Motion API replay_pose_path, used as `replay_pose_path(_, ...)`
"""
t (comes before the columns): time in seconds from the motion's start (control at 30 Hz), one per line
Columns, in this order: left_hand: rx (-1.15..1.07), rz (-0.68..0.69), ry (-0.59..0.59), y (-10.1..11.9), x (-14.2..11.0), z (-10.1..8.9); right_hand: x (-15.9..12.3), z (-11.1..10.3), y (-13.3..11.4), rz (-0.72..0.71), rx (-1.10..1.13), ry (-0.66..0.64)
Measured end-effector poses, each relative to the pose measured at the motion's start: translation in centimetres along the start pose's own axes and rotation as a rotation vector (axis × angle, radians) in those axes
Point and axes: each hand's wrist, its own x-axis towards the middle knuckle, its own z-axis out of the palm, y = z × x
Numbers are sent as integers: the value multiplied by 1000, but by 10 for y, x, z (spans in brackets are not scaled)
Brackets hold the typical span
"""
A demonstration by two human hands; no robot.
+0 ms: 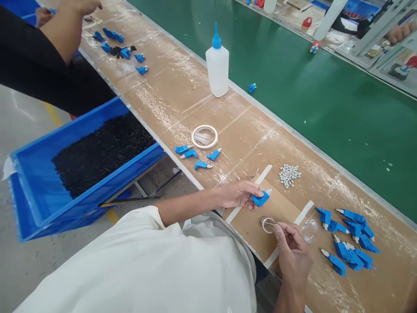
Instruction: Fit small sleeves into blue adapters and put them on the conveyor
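My left hand (243,194) pinches a small blue plastic part (260,199) with a whitish tip, held just over the table. In my right hand (293,248), thumb and fingertips close on a thin stick (272,224), whose end reaches into a small clear round cup (267,229). The cup stands on a brown cardboard sheet (282,198) taped down with white strips. To the right lies a group of blue parts (353,237) with pale tips. Beyond my left hand is a pile of small grey pieces (289,175).
A tape roll (194,137) lies near several blue parts (202,165). Farther back stands a white bottle (217,69) with a blue nozzle. A green belt (293,78) runs alongside. At left are a blue bin (35,161) of black pieces and a co-worker's arm (65,34).
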Motion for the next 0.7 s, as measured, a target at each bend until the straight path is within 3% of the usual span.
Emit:
replay_pose_path(0.13,-30,-5,-24,-1,0,-4,0,0,-13,-256,-248,6)
replay_pose_path(0.3,-39,-3,-10,-3,-2,-6,2,4,-27,-565,-438,-86)
replay_pose_path(0.53,-42,58,-36,-7,-5,-1,-2,-5,-33,-671,-466,-23)
replay_pose_path(0.63,-44,63,-40,-8,-6,4,-6,-8,-32,-676,-433,-64)
replay_pose_path(0.7,-53,63,-45,-9,-7,8,-9,-8,-31,-656,-385,-11)
